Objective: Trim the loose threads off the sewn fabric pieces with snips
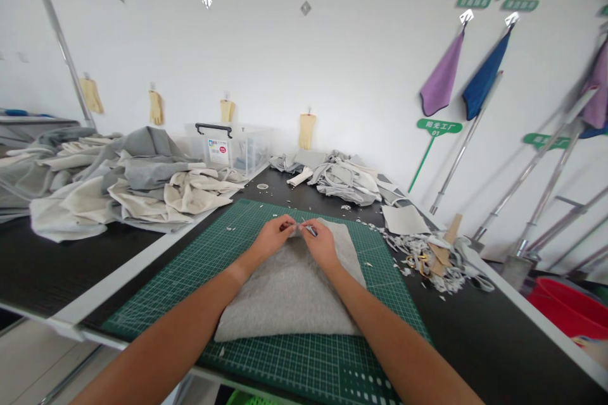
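A grey piece of cloth [289, 297] lies on the green cutting mat [180, 278], its far edge lifted a little between my hands. My left hand [274, 234] pinches that far edge with thumb and fingertips. Close beside it, my right hand [322, 242] is closed around a small tool [311, 230] with a thin metal tip and a dark blue part. The tip points toward the left fingertips, at the cloth edge. Most of the tool is hidden by the fingers, so its exact kind does not show.
Grey and cream cloths [142, 177] are heaped at left, beside a clear plastic box [228, 149]. More cloth [344, 177] is piled at the back. White scraps [439, 266] lie to the right near a beige card [441, 253]. A red tub [570, 307] stands beyond the table edge.
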Tool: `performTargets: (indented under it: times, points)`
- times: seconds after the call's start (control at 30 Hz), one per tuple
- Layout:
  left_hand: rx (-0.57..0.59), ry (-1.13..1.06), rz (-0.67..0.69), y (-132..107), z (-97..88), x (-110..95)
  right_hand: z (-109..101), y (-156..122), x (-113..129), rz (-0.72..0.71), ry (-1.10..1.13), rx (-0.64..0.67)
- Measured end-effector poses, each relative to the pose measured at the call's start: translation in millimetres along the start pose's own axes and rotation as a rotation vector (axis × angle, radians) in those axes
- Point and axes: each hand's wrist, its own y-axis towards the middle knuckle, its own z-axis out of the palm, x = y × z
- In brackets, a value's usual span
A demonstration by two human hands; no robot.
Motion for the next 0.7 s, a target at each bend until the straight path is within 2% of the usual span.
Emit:
performTargets:
  times: [0.7]
  points:
    - [0.081,0.063,0.017,-3.5,1.0,-4.6,1.4,-2.7,1.7,-0.015,-0.058,0.021]
